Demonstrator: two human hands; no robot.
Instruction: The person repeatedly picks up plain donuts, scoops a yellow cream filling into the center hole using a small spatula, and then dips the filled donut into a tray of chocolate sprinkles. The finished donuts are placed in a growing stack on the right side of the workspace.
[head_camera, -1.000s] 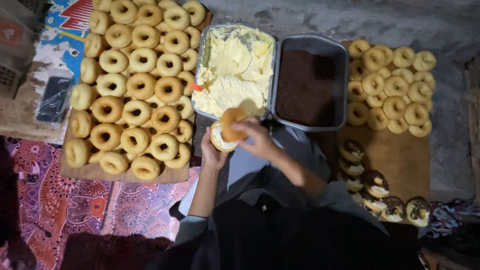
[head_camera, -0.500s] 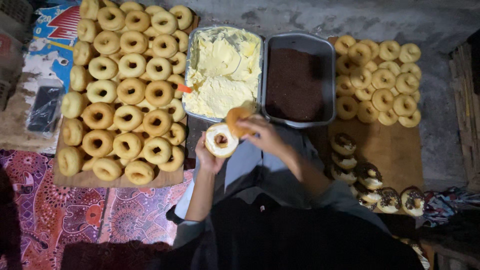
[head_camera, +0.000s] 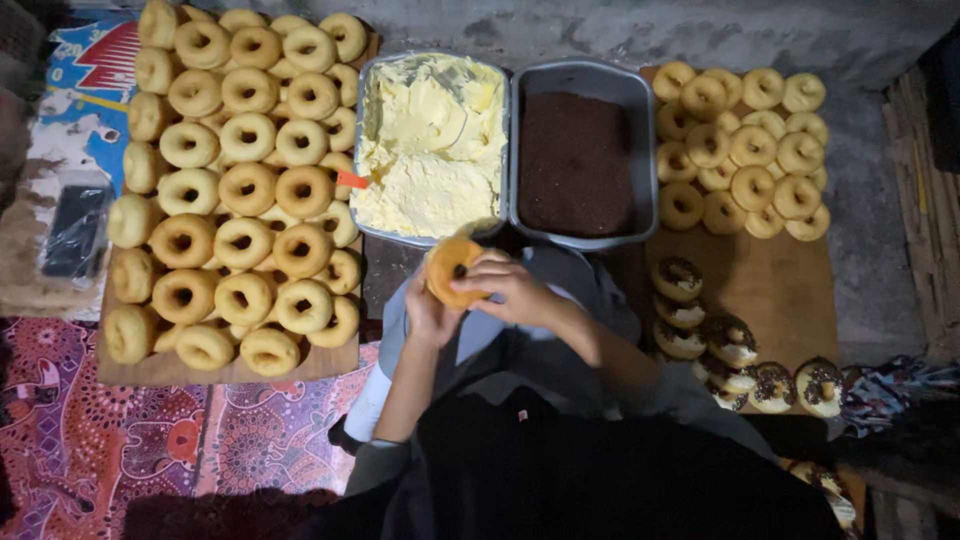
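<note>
Both of my hands hold one golden doughnut (head_camera: 452, 270) just in front of two metal trays. My left hand (head_camera: 424, 316) cups it from below and the left. My right hand (head_camera: 512, 290) grips its right side with the fingers curled over it. The left tray (head_camera: 368, 150) is full of pale yellow cream. The right tray (head_camera: 648, 150) is filled with dark chocolate sprinkles. Whether the doughnut's hidden face carries cream cannot be seen.
A wooden board (head_camera: 180, 368) on the left carries several plain doughnuts. Another board (head_camera: 780, 290) on the right holds plain doughnuts at the back and several sprinkle-topped ones (head_camera: 735, 345) nearer me. A dark phone (head_camera: 75, 232) lies far left. Patterned cloth (head_camera: 90, 430) covers the floor.
The doughnut was turned in my hands: half a second ago its cream-covered face showed, now a plain golden side faces up. The view shifted slightly.
</note>
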